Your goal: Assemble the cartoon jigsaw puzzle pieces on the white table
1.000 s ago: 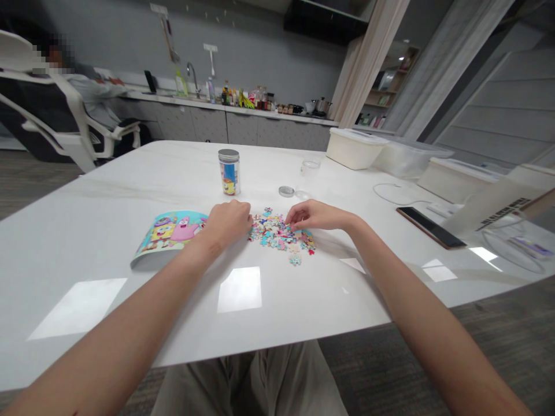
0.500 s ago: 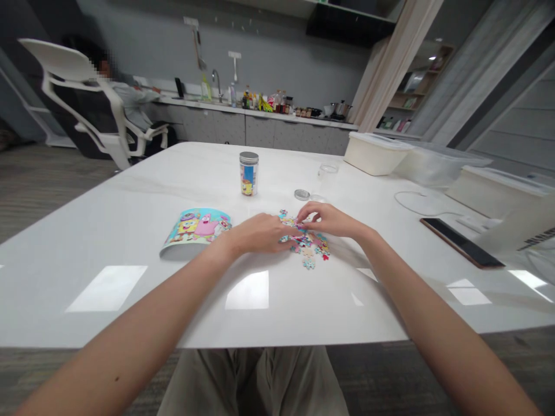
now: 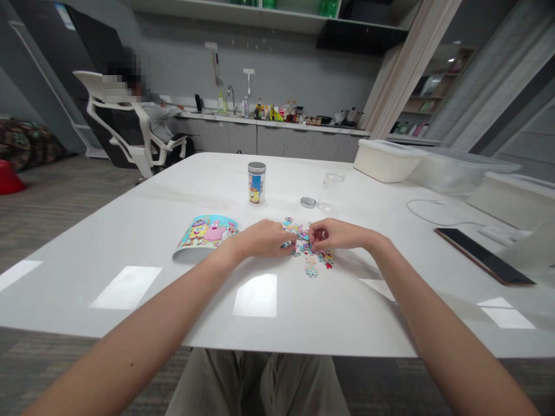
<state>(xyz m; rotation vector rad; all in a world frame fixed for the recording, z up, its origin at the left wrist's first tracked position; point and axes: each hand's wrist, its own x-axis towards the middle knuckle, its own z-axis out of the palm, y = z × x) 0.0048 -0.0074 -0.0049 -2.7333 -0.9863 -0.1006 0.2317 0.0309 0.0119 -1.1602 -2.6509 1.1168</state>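
Observation:
A pile of small colourful puzzle pieces (image 3: 311, 261) lies on the white table (image 3: 143, 231). My left hand (image 3: 269, 238) reaches over the pile's left side, its fingers bent down among the pieces; whether they grip one is hidden. On the right side, my right hand (image 3: 332, 235) has thumb and fingertips pinched together at the pieces, and what they hold is too small to make out. Left of my left hand lies a curved cartoon picture sheet (image 3: 206, 232). Behind the pile stands a lidded jar (image 3: 256, 184) with a cartoon label.
A metal lid (image 3: 308, 202) and a clear open jar (image 3: 333, 188) are behind the pile. At the right are a phone (image 3: 483, 254), a cable and storage boxes (image 3: 388, 162). A person sits in a white chair (image 3: 125, 127) at the back left.
The view has shifted, so everything appears slightly lower and most things farther right. My hands are a little farther apart, and my right hand's fingers are drawn together more.

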